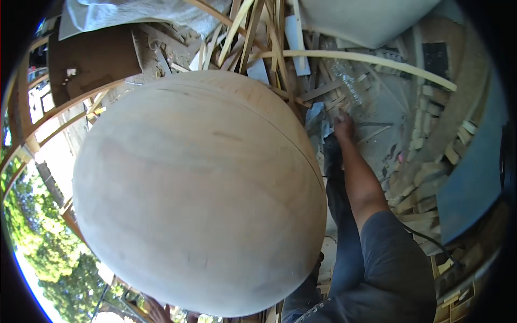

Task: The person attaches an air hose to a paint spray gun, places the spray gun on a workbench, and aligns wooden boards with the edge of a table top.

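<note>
A large, rounded, pale wooden panel [199, 194] fills the middle of the head view, with a thin dark seam along its right side. At its lower left edge my left hand [157, 311] shows only in part, its fingers against the rim; the rest is hidden. My right arm stretches forward past the panel's right side. Low over the littered floor, my right hand [343, 126] is closed, and what it holds is too small to make out. Beside it lies a crumpled light-blue piece [315, 114].
Long wooden strips [253, 32] stand behind the panel, and a curved strip [371, 58] crosses the upper right. Wood offcuts [428, 180] are heaped at the right beside a blue sheet [471, 188]. A brown board [94, 64] is upper left, near curved wooden framing [70, 106].
</note>
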The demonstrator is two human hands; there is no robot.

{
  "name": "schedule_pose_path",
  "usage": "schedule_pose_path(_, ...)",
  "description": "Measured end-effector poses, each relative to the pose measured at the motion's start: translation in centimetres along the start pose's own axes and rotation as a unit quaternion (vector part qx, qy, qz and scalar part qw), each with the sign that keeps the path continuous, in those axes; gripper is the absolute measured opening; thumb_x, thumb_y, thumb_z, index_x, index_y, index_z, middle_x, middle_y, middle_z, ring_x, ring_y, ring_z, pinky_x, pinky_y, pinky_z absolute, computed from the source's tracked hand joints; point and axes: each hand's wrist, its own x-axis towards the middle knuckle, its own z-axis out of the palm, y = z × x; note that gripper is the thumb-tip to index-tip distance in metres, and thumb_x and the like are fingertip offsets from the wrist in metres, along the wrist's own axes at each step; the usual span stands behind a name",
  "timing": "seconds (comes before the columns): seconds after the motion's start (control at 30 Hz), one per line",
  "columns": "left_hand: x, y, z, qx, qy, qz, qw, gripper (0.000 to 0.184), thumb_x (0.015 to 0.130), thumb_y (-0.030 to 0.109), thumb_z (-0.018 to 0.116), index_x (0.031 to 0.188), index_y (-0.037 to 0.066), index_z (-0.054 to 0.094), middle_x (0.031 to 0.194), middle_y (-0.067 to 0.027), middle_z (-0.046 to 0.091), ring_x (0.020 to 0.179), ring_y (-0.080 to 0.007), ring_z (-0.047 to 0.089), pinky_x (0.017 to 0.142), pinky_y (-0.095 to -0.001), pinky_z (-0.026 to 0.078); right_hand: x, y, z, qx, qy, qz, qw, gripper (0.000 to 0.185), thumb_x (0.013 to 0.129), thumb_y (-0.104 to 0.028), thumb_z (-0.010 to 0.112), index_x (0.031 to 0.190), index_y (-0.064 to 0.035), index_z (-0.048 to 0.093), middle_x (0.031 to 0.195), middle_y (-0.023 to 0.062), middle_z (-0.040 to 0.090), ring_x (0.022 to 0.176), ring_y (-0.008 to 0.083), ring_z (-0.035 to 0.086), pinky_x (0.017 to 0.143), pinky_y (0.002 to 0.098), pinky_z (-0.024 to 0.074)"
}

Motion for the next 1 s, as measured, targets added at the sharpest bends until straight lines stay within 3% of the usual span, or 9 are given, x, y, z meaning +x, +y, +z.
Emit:
schedule_pose_path(0.1,0.2,2.2,0.0,0.030,0.046,-0.021,0.998,0.106,0.054,0.012,0.077,0.142,0.007,0.017,0.145,-0.0173,0.020,0.131,-0.0373,0.024,0.098,-0.0485,0.040,-4.2,-0.8,-5.7,0.232,-0.127,0.133,0.955,0.029,0.080,-0.009,0.056,0.108,-0.0131,0.056,0.099,0.0162,0.061,0.065,0.0277,0.062,0.061,0.0380,0.0507)
schedule_pose_path(0.17,-0.6,1.5,-0.9,0.077,0.059,0.038,0.995,0.111,0.055,0.027,0.082,0.141,0.002,0.017,0.145,-0.0209,0.021,0.131,-0.0381,0.024,0.106,-0.0464,0.025,-9.2,-3.8,-12.7,0.217,-0.162,0.143,0.952,0.046,0.079,-0.002,0.054,0.123,-0.0155,0.046,0.096,0.0139,0.060,0.057,0.0218,0.060,0.054,0.0358,0.0504)
schedule_pose_path(0.27,-4.6,-4.6,-1.2,-0.203,0.044,0.134,0.969,0.094,0.069,0.018,0.075,0.142,0.004,0.016,0.147,-0.0212,0.010,0.133,-0.0390,0.020,0.106,-0.0446,0.024,-14.1,2.9,-15.8,0.069,-0.099,-0.001,0.993,0.070,0.077,0.000,0.054,0.138,-0.0176,0.027,0.101,0.0159,0.059,0.071,0.0278,0.060,0.067,0.0401,0.0505)
schedule_pose_path(0.37,-11.0,-16.6,1.0,-0.272,0.092,0.142,0.947,0.088,0.072,0.019,0.072,0.141,0.006,0.019,0.148,-0.0209,0.009,0.134,-0.0390,0.019,0.105,-0.0440,0.027,-20.0,7.6,-21.3,-0.131,-0.133,-0.031,0.982,0.037,0.068,-0.008,0.063,0.103,0.0002,0.057,0.095,0.0213,0.061,0.084,0.0329,0.062,0.070,0.0412,0.0491)
schedule_pose_path(0.57,-20.5,-51.5,18.9,-0.393,0.163,-0.093,0.900,0.074,0.080,0.026,0.064,0.139,0.008,0.024,0.147,-0.0191,0.014,0.127,-0.0374,0.033,0.099,-0.0424,0.036,-42.9,5.8,-26.7,-0.247,-0.106,0.035,0.963,0.033,0.071,-0.008,0.068,0.100,0.0030,0.058,0.094,0.0222,0.063,0.088,0.0339,0.063,0.072,0.0438,0.0503)
schedule_pose_path(0.67,-29.6,-62.4,28.7,-0.264,0.199,-0.268,0.905,0.066,0.080,0.025,0.063,0.135,0.005,0.031,0.145,-0.0213,0.017,0.123,-0.0378,0.038,0.095,-0.0415,0.039,-55.9,3.1,-22.3,-0.289,-0.153,0.046,0.944,0.023,0.079,-0.013,0.061,0.097,0.0026,0.060,0.094,0.0210,0.063,0.087,0.0322,0.063,0.072,0.0440,0.0510)
schedule_pose_path(0.83,-45.0,-70.6,39.7,-0.571,0.080,-0.377,0.724,0.066,0.077,0.030,0.067,0.129,0.000,0.039,0.139,-0.0224,0.029,0.116,-0.0359,0.046,0.093,-0.0398,0.041,-69.4,-6.2,-12.7,-0.350,-0.267,-0.074,0.895,0.022,0.078,-0.015,0.063,0.093,0.0020,0.060,0.088,0.0188,0.063,0.079,0.0298,0.063,0.067,0.0426,0.0511)
schedule_pose_path(0.9,-46.3,-75.8,46.3,-0.450,0.046,-0.346,0.822,0.063,0.076,0.032,0.067,0.126,0.001,0.045,0.128,-0.0219,0.044,0.100,-0.0322,0.056,0.085,-0.0375,0.046,-73.0,-9.6,-9.2,-0.368,-0.296,-0.121,0.873,0.022,0.078,-0.016,0.064,0.091,0.0017,0.060,0.086,0.0179,0.063,0.076,0.0288,0.063,0.066,0.0420,0.0512)
schedule_pose_path(1.0,-41.3,-81.5,40.6,-0.550,0.127,-0.378,0.734,0.057,0.079,0.033,0.065,0.123,0.002,0.049,0.120,-0.0179,0.053,0.090,-0.0273,0.059,0.079,-0.0349,0.047,-77.7,-14.2,-4.7,-0.401,-0.329,-0.179,0.836,0.023,0.078,-0.018,0.065,0.089,0.0014,0.061,0.082,0.0166,0.063,0.072,0.0274,0.063,0.063,0.0412,0.0512)
